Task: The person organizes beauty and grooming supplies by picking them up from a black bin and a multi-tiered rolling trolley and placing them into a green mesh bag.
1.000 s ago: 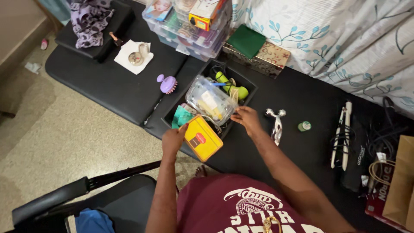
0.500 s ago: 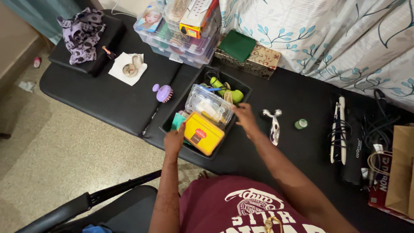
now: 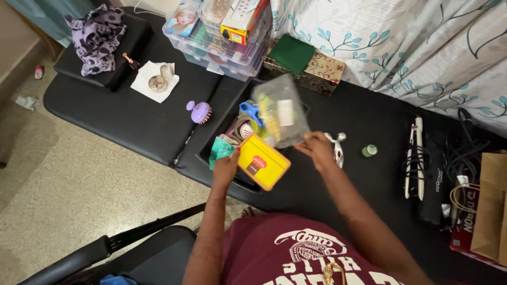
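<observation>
Clear plastic container [image 3: 280, 111]: see-through, rounded rect., small items inside, lifted and tilted above black bin [image 3: 211, 150] at centre. Yellow box [image 3: 262, 161]: flat, glossy, red label, over bin's near edge. Right hand [image 3: 318, 148] pinches container's near edge. Left hand [image 3: 226, 169] clamped on yellow box's left end.

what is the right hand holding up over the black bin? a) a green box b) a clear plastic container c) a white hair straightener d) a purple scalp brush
b: the right hand grips a clear plastic container by its lower edge, lifted and tilted above the black bin, while the left hand holds a yellow box.
</observation>
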